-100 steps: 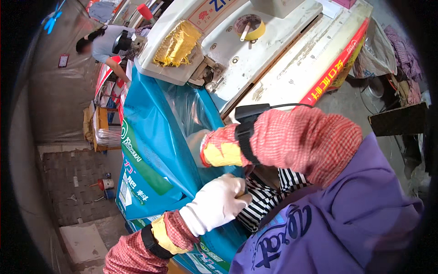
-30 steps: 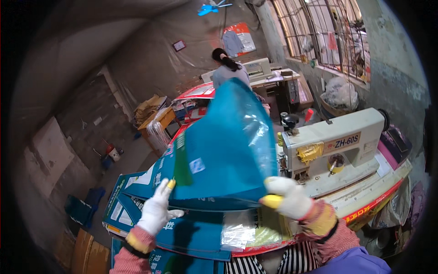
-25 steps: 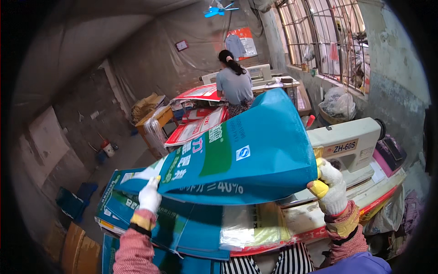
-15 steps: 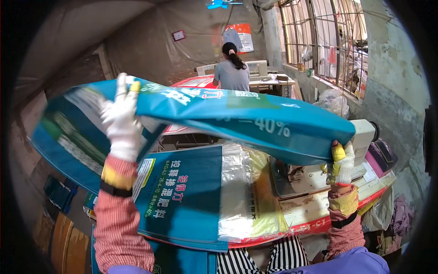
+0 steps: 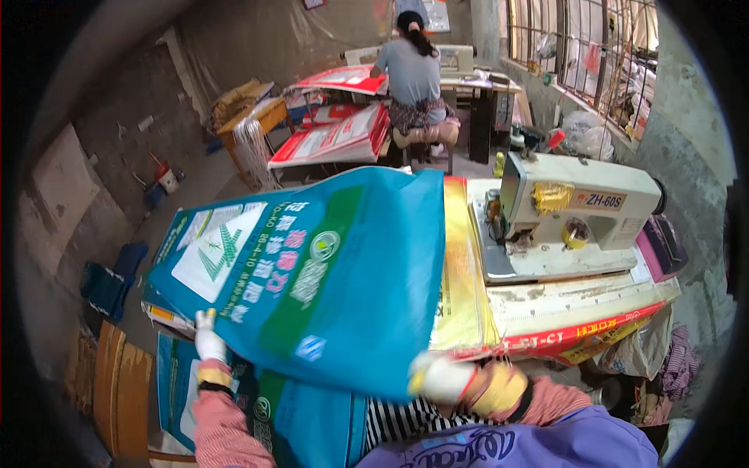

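A large teal printed woven sack (image 5: 367,257) lies over the table in front of me, its far part bulging up slightly. My left hand (image 5: 209,339), in a white glove with yellow fingertips, is closed on the sack's near left edge. My right hand (image 5: 446,377), gloved the same way and slightly blurred, grips the near right corner. Beneath the sack's right side shows a stack of yellow and clear sacks (image 5: 464,296). More teal sacks (image 5: 312,405) lie lower down, by my lap.
On the right of the table stands a cream sewing machine (image 5: 577,218), with a purple box (image 5: 662,246) beyond it. Ahead, a co-worker (image 5: 415,70) sits with their back to me beside red and white sacks (image 5: 343,136). A wooden board (image 5: 121,394) is at lower left.
The sack has come down from the air onto the table, nearer me. Both my hands have lowered with it, the right one also moving left. The view has tilted down.
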Demonstrator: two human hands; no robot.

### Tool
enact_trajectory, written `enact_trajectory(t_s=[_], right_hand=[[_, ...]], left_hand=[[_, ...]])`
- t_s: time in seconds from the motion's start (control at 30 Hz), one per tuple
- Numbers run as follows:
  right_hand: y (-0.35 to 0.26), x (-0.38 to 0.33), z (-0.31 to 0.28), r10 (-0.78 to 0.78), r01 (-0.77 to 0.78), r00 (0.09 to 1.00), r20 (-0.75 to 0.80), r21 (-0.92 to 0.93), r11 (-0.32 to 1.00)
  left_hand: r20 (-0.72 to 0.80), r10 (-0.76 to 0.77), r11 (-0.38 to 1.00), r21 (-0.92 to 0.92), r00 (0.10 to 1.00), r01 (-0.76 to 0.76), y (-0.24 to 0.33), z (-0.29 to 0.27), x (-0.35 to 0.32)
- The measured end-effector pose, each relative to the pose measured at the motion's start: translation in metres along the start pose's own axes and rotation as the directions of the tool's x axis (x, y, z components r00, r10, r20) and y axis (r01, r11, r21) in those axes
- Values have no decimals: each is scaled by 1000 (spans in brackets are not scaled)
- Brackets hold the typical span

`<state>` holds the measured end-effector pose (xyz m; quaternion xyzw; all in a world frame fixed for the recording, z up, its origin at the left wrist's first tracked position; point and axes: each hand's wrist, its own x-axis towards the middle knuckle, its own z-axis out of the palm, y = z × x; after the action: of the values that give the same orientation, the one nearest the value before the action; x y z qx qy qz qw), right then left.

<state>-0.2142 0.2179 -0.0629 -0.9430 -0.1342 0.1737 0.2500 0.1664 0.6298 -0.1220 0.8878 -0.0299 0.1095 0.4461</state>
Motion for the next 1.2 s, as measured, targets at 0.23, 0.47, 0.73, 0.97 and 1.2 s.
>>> enact_trajectory(t_s=[0.23, 0.47, 0.73, 0.97, 1.2], right_hand=[[-2, -12, -18, -452, 723, 647, -615, 306, 619], [55, -2, -103, 532, -523, 672, -514, 179, 834], [48, 3, -69, 218, -291, 767, -604, -26, 956], [33, -64, -60, 421, -563, 771, -478, -200, 802], [30, -77, -74, -78, -446, 309, -948, -217, 868]], left_hand=[[-77, -495, 866, -131, 866, 483, -22, -46, -18], [106, 316, 908, 254, 943, -333, 139, -6, -40], [383, 898, 301, -168, 219, -939, 306, 184, -71], [539, 723, 418, 157, 432, -895, 304, 263, -84], [518, 693, 461, 216, 501, -861, 320, 276, -84]])
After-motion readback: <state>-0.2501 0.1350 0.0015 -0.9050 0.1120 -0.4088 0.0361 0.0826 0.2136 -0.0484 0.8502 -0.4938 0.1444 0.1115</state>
